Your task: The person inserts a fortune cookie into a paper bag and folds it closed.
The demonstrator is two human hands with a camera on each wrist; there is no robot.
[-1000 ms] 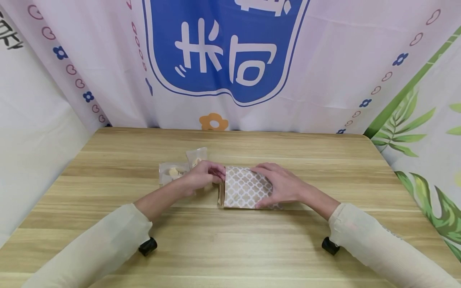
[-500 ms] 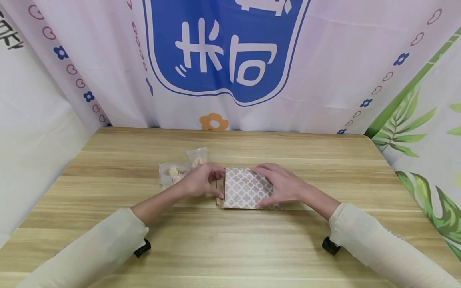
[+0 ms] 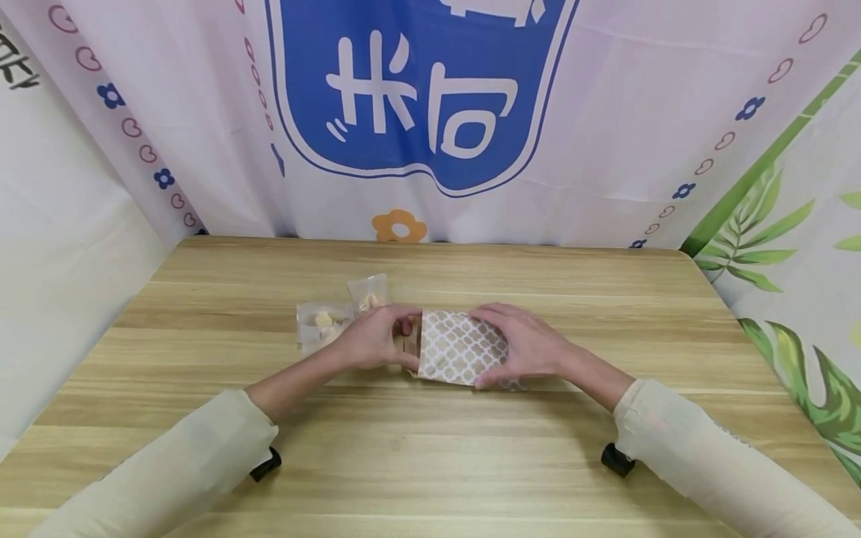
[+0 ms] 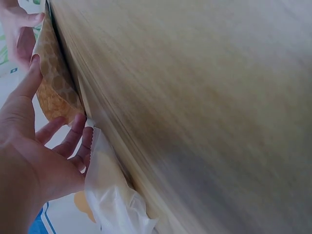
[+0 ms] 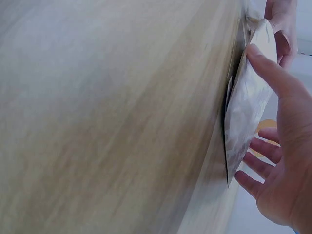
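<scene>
A flat paper bag point(image 3: 454, 347), tan with a white lattice pattern, lies across the middle of the table. Its mouth faces left and gapes, showing the plain brown inside point(image 4: 53, 100) in the left wrist view. My left hand point(image 3: 366, 340) holds the mouth edges, thumb at the near corner and fingers at the far one. Farther right, my right hand point(image 3: 528, 344) spans the bag, its thumb on the near edge and fingers along the far edge. Behind my left hand lie clear packets point(image 3: 309, 320) with pale yellow pieces inside; one packet point(image 4: 114, 180) sits right by those fingers.
The wooden table point(image 3: 430, 463) reaches back to a printed curtain point(image 3: 605, 149) hanging behind it. A leaf-patterned cloth point(image 3: 773, 246) hangs at the right side. Black wrist cameras point(image 3: 617, 459) sit under both sleeves.
My left thumb and fingers have come out of the bag's mouth and spread to its two edges. The mouth has bulged wider, its near edge lifting slightly. The right hand has stayed in place.
</scene>
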